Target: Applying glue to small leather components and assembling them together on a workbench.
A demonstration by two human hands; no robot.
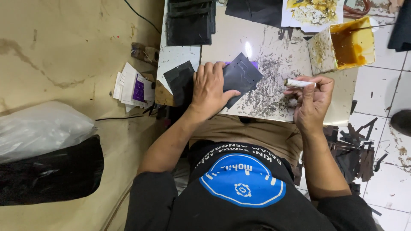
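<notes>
My left hand [209, 87] lies flat with spread fingers on a dark cut leather piece [242, 76] that rests on a glue-stained board [274, 64]. A purple sheet edge [253, 64] shows under the piece. My right hand [312, 100] is closed around a small white brush handle [299, 83], held just above the board to the right of the leather piece. A second dark piece [180, 81] lies left of my left hand.
A square tin of amber glue [349, 45] stands at the board's back right. A stack of dark leather panels [190, 21] sits at the back left. Paper packets [132, 87] lie on the floor at left, leather scraps [355, 154] at right, bags [43, 149] at far left.
</notes>
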